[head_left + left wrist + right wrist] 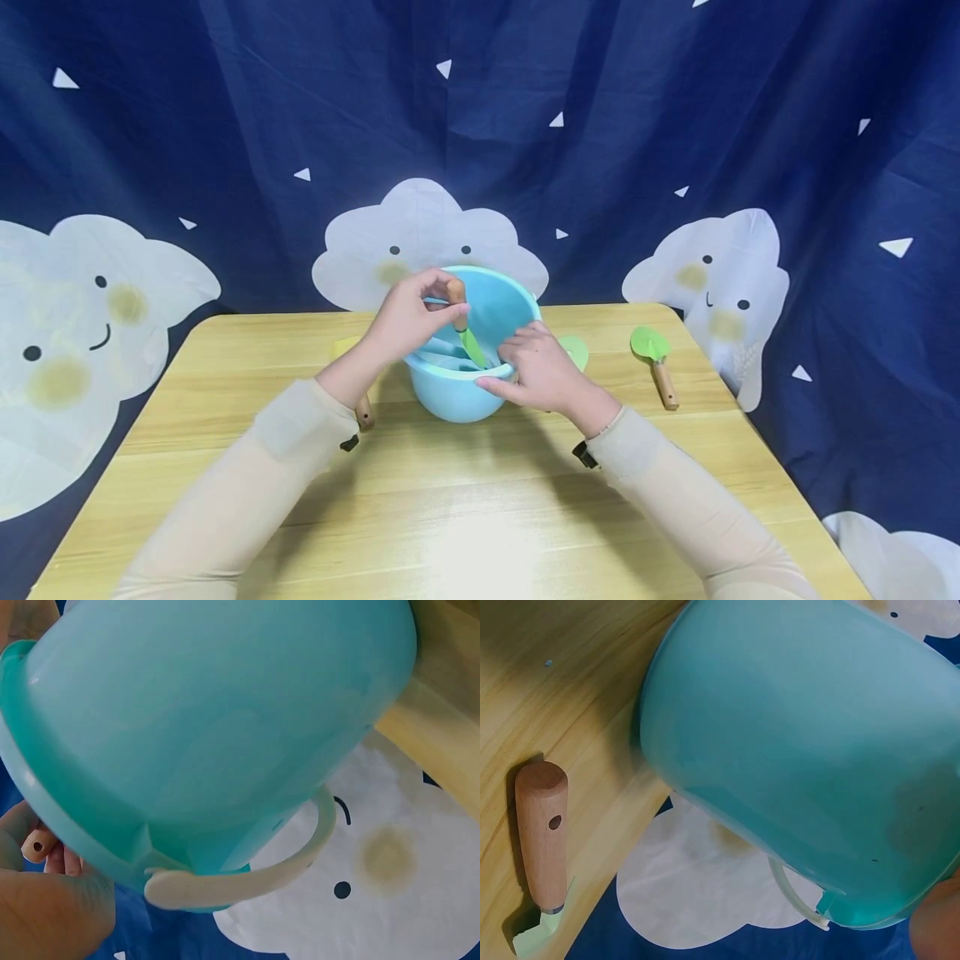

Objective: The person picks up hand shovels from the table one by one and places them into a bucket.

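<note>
A light blue bucket stands tilted on the wooden table, its mouth facing the person. My left hand is over the mouth and pinches the wooden handle of a garden tool with a narrow green blade. The blade points down inside the bucket. Handle end and left hand show beside the rim in the left wrist view. My right hand grips the bucket's right rim, thumb along the front. In the right wrist view only a bit of that hand appears.
A green trowel with a wooden handle lies at the table's right. Another green tool is partly hidden behind the right hand. By the left wrist lies a yellow tool, mostly covered. A dark blue cloud-print curtain hangs behind.
</note>
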The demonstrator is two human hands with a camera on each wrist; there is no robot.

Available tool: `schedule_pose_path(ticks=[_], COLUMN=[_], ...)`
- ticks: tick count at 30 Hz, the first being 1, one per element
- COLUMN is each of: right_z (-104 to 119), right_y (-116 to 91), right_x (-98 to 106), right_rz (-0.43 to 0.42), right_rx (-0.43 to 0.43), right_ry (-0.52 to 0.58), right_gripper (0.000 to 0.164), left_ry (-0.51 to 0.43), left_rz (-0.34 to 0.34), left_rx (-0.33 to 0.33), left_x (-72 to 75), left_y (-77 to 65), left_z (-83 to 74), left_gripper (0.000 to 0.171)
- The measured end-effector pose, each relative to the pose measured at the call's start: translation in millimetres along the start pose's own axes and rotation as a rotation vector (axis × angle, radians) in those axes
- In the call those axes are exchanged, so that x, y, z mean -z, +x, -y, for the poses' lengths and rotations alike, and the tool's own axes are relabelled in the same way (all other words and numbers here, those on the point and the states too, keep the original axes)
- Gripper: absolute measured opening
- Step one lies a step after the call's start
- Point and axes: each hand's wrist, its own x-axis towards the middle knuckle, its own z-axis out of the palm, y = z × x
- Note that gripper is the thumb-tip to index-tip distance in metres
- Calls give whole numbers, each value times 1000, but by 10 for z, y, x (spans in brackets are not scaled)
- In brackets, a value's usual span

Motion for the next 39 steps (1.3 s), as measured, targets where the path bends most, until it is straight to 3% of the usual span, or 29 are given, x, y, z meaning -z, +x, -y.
schedule_pose_path(ticks=[13,17,27,39], right_z=[-8,-12,-8,-7], right_y=[-3,-4,-6,-4], right_x=[-10,-9,-7,-7], right_rz=[-5,-9,-4,0], right_rx=[-3,1,1,-3], right_ry=[-7,1,3,1], right_gripper=[69,69,69,68], left_ry=[3,49,273,334], left_rz=[59,73,112,150], left_rx=[41,61,116,170], left_x=[-101,-106,-111,-137], left_y=[-39,-25,17,51], left_z=[84,79,52,78], left_gripper=[16,16,19,20])
